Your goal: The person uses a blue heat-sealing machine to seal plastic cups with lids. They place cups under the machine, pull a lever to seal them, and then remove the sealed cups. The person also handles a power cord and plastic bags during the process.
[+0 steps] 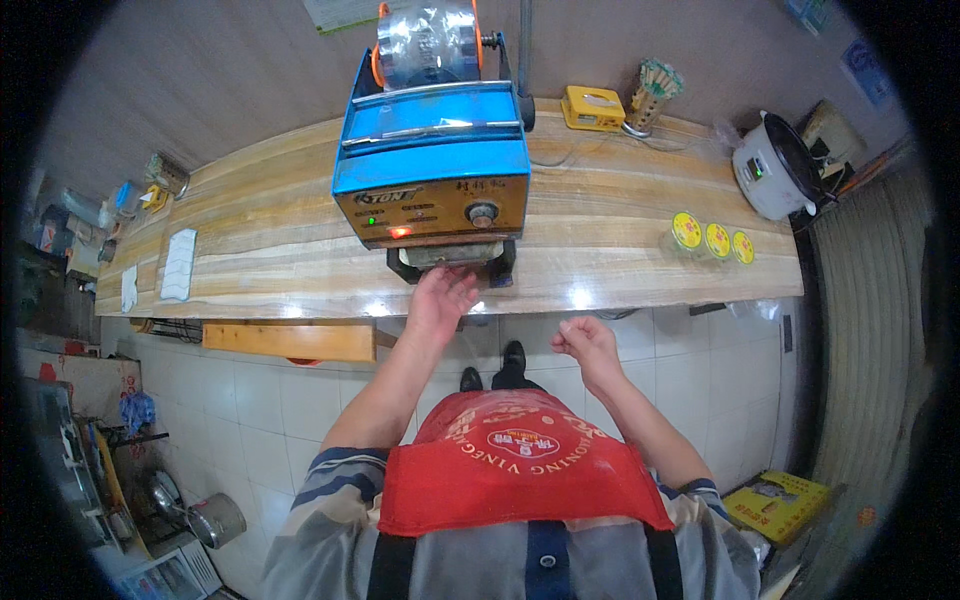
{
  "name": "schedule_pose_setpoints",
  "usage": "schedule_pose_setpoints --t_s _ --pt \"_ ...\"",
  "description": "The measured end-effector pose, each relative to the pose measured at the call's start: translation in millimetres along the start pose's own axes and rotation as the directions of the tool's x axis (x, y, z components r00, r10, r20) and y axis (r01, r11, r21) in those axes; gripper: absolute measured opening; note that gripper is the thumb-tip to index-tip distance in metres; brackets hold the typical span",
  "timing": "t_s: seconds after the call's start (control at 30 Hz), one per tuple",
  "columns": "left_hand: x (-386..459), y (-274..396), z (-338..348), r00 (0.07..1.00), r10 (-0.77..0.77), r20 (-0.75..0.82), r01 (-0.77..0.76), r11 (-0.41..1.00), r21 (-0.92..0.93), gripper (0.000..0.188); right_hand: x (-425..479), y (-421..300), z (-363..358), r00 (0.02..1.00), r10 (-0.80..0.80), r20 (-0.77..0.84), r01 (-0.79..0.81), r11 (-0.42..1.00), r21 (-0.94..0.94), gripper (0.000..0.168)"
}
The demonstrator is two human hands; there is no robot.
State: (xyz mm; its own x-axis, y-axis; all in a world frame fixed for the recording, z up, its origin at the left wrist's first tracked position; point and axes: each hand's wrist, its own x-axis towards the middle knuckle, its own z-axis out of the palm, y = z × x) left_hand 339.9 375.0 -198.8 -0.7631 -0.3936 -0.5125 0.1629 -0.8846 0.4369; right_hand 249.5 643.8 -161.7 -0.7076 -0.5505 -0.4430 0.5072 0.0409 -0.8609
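A blue cup sealing machine [431, 169] stands on the wood-grain table, with a roll of clear film [429, 41] on top and a lit red and a green lamp on its front. My left hand [442, 296], palm up and fingers apart, is at the machine's lower tray [450, 255]; its fingertips reach the tray's front edge, and whether they touch it cannot be told. My right hand [586, 341] hangs in front of the table edge with its fingers curled; whether something small is in it is not visible. Several sealed cups with yellow lids [717, 240] stand on the table at the right.
On the table [600, 277] are a yellow tissue box [592, 109], a holder with wrapped chopsticks [652, 97], a white rice cooker [772, 165] and a white tray-like piece [178, 264]. A wooden stool [289, 341] is below left, a yellow carton [780, 504] on the floor at right.
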Motion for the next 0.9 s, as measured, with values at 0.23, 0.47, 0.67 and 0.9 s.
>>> schedule_pose_setpoints --t_s 0.23,0.47,0.67,0.9 --pt "-18 -4 -1 0.998 -0.058 -0.037 0.059 0.998 0.022 0.024 -6 29 -10 0.974 -0.197 -0.112 0.177 0.969 -0.170 0.012" --pt "-56 -13 -12 0.994 -0.081 -0.070 0.085 0.994 0.063 0.028 5 19 -25 0.968 -0.028 -0.248 -0.082 0.903 -0.423 0.013" --pt "-94 -25 -22 0.987 -0.150 -0.059 0.153 0.987 0.049 0.023 33 17 -1 0.991 -0.087 -0.098 0.057 0.961 -0.272 0.020" --pt "-130 -25 -25 0.970 -0.240 -0.032 0.242 0.962 0.129 0.029 79 33 41 0.983 0.169 0.073 -0.174 0.982 0.071 0.012"
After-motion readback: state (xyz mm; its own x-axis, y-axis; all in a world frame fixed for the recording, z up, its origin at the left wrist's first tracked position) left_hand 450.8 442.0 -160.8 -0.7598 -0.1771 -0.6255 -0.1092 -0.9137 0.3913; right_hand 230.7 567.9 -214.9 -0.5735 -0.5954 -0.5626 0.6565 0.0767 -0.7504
